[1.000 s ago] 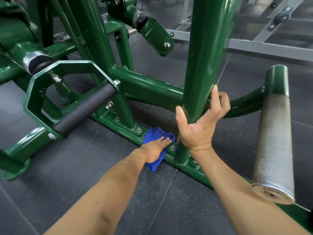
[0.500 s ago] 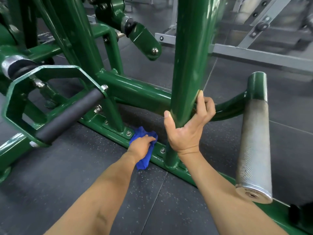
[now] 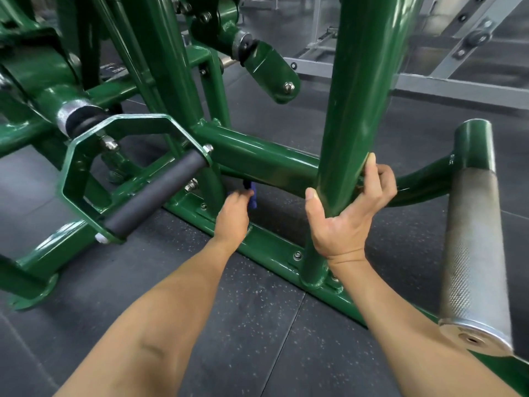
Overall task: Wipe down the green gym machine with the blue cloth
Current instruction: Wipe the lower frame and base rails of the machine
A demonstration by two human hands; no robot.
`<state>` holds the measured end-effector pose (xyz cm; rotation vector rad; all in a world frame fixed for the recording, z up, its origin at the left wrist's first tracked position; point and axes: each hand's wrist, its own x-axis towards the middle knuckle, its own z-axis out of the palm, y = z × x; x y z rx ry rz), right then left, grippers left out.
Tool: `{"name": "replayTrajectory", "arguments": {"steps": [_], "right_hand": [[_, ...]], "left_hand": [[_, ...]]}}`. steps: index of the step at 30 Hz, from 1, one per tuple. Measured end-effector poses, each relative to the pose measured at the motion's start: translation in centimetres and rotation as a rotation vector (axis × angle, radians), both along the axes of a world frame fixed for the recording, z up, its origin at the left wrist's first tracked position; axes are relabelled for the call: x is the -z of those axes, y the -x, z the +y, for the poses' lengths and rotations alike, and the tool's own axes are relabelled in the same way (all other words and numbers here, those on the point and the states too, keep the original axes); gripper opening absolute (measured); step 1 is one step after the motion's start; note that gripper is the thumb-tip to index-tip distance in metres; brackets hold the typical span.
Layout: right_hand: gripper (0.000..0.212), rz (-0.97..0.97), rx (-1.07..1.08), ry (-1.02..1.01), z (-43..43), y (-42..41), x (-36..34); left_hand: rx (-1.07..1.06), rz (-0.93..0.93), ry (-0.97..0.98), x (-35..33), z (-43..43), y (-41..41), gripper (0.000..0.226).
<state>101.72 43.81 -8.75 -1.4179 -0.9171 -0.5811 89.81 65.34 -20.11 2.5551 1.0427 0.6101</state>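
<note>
**Q:** Where is the cloth, and what does it look like?

**A:** The blue cloth (image 3: 252,198) is a small, deep-blue bunch, mostly hidden behind the left hand (image 3: 233,214). Only a narrow strip shows past the fingertips. It sits to the left of the upright post (image 3: 355,96) of the green gym machine (image 3: 160,67), low down. It is under the horizontal tube (image 3: 257,157) that joins the post and above the base rail (image 3: 272,249) the post is bolted to.

**Q:** How does the left hand hold it?

**A:** The fingers curl around the cloth, with the back of the hand toward the camera. The cloth seems to touch the underside of the tube, though shadow there makes contact hard to confirm.

**Q:** And the right hand?

**A:** The right hand (image 3: 343,224) wraps the upright post from the near side. The thumb lies on the post's left face and the fingers curl round its right face. It grips only the post.

**Q:** What does the machine look like?

**A:** It is glossy dark-green painted steel (bright reflections run down the post), with silver bolts along the rail. Left of the post, a black foam handle (image 3: 154,193) sits inside an angular green bracket. Right of the post, a knurled steel sleeve (image 3: 472,247) slants toward the camera. Beneath the post lies a dark speckled rubber floor (image 3: 243,333).
</note>
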Motion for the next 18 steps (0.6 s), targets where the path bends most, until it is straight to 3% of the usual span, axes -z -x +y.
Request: {"name": "replayTrajectory", "arguments": {"steps": [2, 4, 9, 18], "right_hand": [[0.085, -0.002, 0.000, -0.006, 0.1, 0.0, 0.0], [0.085, -0.003, 0.000, -0.011, 0.1, 0.0, 0.0], [0.085, -0.010, -0.001, -0.011, 0.0, 0.0, 0.1], [0.087, -0.008, 0.017, 0.006, -0.1, 0.0, 0.0]], "left_hand": [[0.080, 0.379, 0.006, 1.0, -0.7, 0.7, 0.044], [0.113, 0.565, 0.015, 2.0, -0.8, 0.9, 0.046], [0.028, 0.524, 0.152, 1.0, -0.8, -0.4, 0.035], [-0.104, 0.438, 0.167, 0.5, -2.5, 0.8, 0.032]]}}
